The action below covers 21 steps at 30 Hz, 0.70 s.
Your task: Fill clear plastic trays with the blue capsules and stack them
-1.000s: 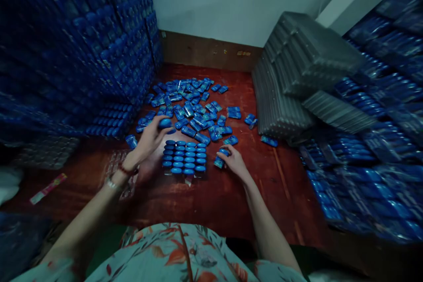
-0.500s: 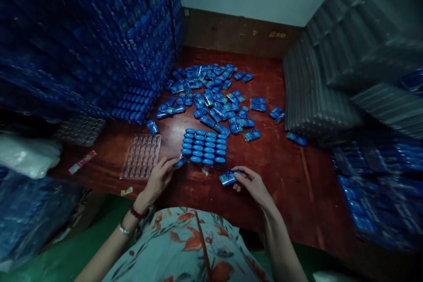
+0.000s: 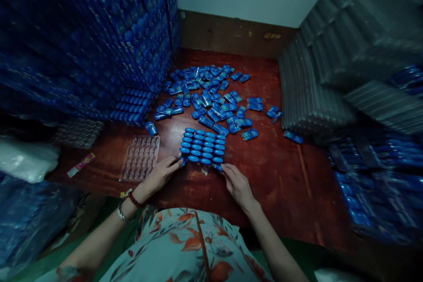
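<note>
Near the table's front stands a block of upright blue containers (image 3: 202, 145) in close rows, their glossy oval ends facing up. At its front left corner, my left hand (image 3: 165, 171) is closed on a small blue container (image 3: 183, 161), mostly hidden by the fingers. My right hand (image 3: 238, 183) pinches another blue container (image 3: 217, 167) against the front right corner of the block. Left of the block lies a clear plastic tray (image 3: 140, 157) with rows of oval hollows. Behind the block, many loose blue containers (image 3: 214, 108) are spread over the red-brown table (image 3: 277, 176).
Tall stacks of filled blue trays (image 3: 132, 31) rise at the left. Grey stacked trays (image 3: 313, 88) stand at the right, above wrapped blue packs (image 3: 370, 198). A pink strip (image 3: 81, 164) and a white plastic bag (image 3: 28, 158) are on the left side.
My right hand has moved left and forward, bringing its blue container from the open table to the block's front right corner. My left hand stays at the front left corner.
</note>
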{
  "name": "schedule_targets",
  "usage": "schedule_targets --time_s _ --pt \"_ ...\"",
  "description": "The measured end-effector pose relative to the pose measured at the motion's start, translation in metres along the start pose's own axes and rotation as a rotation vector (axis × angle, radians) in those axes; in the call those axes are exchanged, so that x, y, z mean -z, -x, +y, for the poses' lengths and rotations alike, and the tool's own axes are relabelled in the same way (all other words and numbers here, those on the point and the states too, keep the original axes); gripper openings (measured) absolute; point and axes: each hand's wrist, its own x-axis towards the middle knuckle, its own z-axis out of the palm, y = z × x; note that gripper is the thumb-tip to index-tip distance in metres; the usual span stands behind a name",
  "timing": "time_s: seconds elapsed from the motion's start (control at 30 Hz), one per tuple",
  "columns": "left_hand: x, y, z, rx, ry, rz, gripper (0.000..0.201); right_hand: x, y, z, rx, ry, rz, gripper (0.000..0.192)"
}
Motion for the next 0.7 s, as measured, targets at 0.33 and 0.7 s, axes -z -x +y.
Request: schedule_targets --time_s 0.33,0.7 --pt "0.020 -0.030 -0.003 -0.036 0.101 -0.177 0.031 0.032 -0.047 -0.041 0.077 0.398 -0.493 0.035" --pt "-0.007 -0.018 0.003 0.153 -0.194 0.166 0.049 0.006 -0.022 -0.022 0.041 0.580 -0.006 0.039"
